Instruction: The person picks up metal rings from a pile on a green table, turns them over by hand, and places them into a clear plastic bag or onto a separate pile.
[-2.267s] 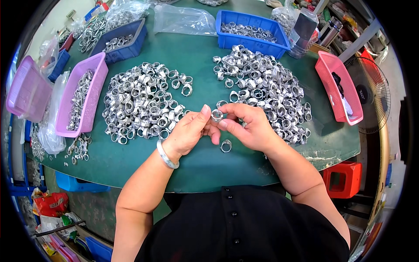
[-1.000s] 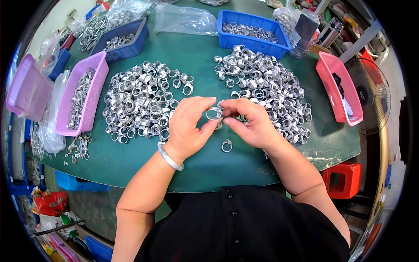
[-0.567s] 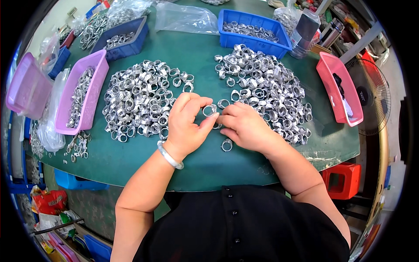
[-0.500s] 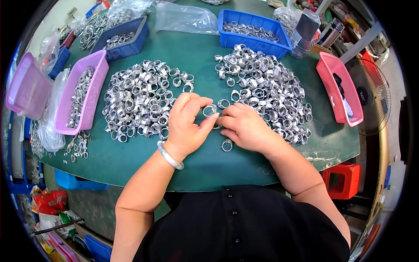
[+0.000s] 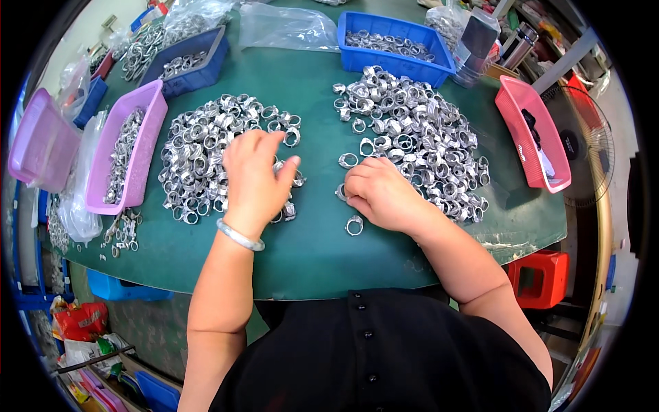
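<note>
In the head view, wears a pale bangle (image 5: 240,235) on the left wrist and faces a green bench (image 5: 329,268), with both hands well apart from each other. Reaches with the left hand (image 5: 259,175) over the inner side of the left heap of metal rings (image 5: 199,154), with thumb and fingers parted and pointing toward the bench's far edge; cannot tell of contact with the rings beneath. Curls the right hand (image 5: 384,194) low at the inner side of the right heap of metal rings (image 5: 439,137), with fingers bent in; cannot tell of anything pinched there. Has a partly covered ring (image 5: 340,192) at the right fingertips, a loose ring (image 5: 348,160) just beside, on the far-edge side, and a third single ring (image 5: 354,225) on the near-edge side.

Toward the far edge, has a bright blue tray (image 5: 391,64) and a darker blue tray (image 5: 199,77), both with metal pieces inside, and a clear plastic bag (image 5: 288,29) between. Near the left edge, has a lilac basket (image 5: 152,137) of metal pieces; at the right edge, a pink basket (image 5: 515,134).
</note>
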Tool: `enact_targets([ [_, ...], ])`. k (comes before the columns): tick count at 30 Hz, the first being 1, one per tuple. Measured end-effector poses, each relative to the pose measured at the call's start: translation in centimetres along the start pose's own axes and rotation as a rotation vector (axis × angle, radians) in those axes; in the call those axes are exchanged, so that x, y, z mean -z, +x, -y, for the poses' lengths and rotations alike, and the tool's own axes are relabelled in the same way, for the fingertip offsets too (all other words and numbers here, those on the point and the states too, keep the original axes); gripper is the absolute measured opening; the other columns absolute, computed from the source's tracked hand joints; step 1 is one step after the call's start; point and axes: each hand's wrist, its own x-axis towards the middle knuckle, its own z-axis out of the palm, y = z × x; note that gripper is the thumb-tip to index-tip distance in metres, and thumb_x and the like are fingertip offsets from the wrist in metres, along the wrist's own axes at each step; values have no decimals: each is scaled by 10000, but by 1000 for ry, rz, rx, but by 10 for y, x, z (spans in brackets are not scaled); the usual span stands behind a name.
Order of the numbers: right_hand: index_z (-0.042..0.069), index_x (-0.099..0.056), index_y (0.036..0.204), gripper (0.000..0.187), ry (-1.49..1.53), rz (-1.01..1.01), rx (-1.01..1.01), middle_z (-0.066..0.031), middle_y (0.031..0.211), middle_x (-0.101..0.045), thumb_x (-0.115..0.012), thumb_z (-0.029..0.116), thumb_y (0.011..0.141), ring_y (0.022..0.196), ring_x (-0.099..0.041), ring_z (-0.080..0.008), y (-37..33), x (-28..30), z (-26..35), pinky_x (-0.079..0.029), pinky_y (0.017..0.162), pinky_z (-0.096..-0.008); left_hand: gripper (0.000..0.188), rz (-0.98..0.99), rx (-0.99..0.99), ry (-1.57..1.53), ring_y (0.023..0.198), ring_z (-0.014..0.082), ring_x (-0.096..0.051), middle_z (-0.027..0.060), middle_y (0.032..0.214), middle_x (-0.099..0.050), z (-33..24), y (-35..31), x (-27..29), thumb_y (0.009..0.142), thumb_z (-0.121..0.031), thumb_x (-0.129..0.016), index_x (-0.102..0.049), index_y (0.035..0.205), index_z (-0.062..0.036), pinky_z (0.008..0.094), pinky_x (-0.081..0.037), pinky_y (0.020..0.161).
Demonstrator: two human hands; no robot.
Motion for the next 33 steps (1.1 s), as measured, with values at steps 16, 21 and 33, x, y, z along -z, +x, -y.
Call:
enact_targets([
  [16,69,-544,897,288,237,-441,104,-61,890,-590,-691,2,658,804,-543,-260,7,9,10,-437,706,-350,308,495,404,-1388,848,96,-579,43,942,-623,-34,-21,-15,823,-26,-628,-552,1118,19,227,-475,778],
  [21,57,-551,899,282,237,-418,131,-62,890,-590,-692,7,660,807,-546,-257,9,9,7,-439,706,-354,284,384,369,-1399,805,94,-573,29,887,-618,-32,-19,-17,778,-30,-674,-570,1041,-4,251,-477,730],
  [33,47,-571,892,248,284,-386,114,-72,914,-592,-685,21,674,833,-556,-261,7,8,9,-450,709,-350,269,135,-30,-738,736,104,-546,37,812,-589,-32,-15,-7,679,-14,-711,-583,915,-25,227,-452,684],
])
